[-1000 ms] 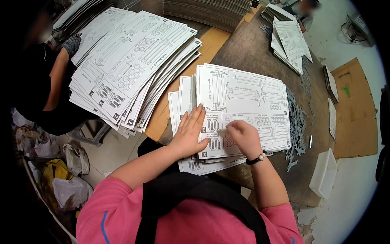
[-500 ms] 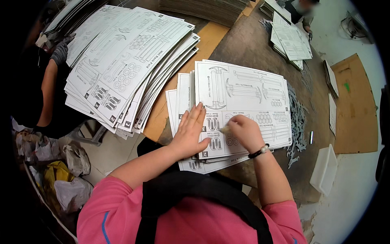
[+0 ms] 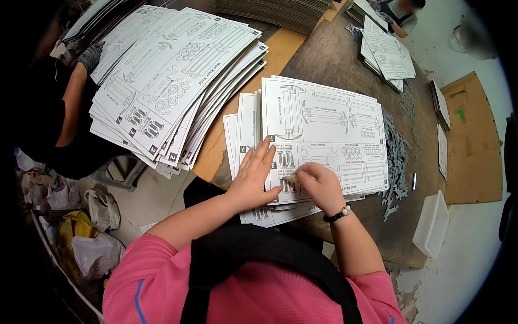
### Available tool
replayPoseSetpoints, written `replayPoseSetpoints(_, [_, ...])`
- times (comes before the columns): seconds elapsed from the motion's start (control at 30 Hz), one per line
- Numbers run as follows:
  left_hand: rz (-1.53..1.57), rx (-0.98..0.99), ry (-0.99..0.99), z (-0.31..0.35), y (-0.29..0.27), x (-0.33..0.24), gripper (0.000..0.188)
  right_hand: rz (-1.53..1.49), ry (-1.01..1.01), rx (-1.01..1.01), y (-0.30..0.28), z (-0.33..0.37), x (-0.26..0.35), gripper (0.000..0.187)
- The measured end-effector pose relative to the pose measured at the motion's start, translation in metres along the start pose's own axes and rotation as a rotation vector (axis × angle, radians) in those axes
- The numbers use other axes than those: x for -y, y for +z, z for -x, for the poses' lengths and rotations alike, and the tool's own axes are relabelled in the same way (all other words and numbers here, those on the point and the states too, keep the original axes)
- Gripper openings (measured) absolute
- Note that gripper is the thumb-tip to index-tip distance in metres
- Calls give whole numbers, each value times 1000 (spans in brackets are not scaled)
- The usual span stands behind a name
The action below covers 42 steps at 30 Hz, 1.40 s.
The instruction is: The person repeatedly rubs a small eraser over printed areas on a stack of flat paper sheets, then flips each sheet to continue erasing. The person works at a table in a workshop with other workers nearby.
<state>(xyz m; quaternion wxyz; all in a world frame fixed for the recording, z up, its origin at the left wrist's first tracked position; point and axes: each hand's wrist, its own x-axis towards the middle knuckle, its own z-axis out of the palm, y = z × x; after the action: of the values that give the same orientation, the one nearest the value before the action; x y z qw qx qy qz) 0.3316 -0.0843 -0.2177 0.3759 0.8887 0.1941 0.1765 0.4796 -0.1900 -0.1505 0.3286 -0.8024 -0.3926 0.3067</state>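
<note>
A stack of white printed sheets (image 3: pixel 324 135) with line drawings of bolts, nuts, washers and a wrench lies on the table in front of me. My left hand (image 3: pixel 252 175) rests flat on its left edge, fingers stretched out and thumb apart. At the lower middle of the top sheet, my right hand (image 3: pixel 321 186) is closed in a pinch over the bolt drawings. A small tan thing (image 3: pixel 291 179) pokes out from its fingertips, touching or just above the paper; its kind is too small to tell. A dark bracelet with a pale bead circles my right wrist.
Left of me stands a tall pile of similar sheets (image 3: pixel 172 81), with a co-worker's gloved hand (image 3: pixel 91 56) beside it. Grey metal wrenches (image 3: pixel 396 162) lie heaped right of my stack. A white plastic tray (image 3: pixel 431 224) stands farther right. Another person works at the far right.
My right hand, with the small tan thing, has moved slightly down and left across the top sheet. My left hand stays at the edge. The far person's arm has shifted.
</note>
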Motion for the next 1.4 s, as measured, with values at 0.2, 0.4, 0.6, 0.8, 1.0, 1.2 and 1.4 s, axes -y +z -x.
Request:
replayPoseSetpoints(0.2, [15,-36,32,0,9,4,85,488,-199,34,8,-3,14,14])
replayPoseSetpoints(0.4, [-10,-71,14,3,13,6,83,541,-329,5,12,1,24,11])
replayPoseSetpoints(0.6, [-19,-55,3,2,10,3,82,24,60,-36,-10,2,-4,18])
replayPoseSetpoints(0.8, [7,-64,9,1,13,2,80,347,-108,-26,-6,-2,6,16])
replayPoseSetpoints(1.0, [-22,-76,6,2,13,2,79,723,-477,-42,8,5,16,12])
replayPoseSetpoints(1.2, [-24,-63,-6,-6,13,-2,80,-48,42,-16,-12,21,-2,18])
replayPoseSetpoints(1.4, [-31,-68,-7,-7,14,-3,80,-50,180,40,-11,19,-18,19])
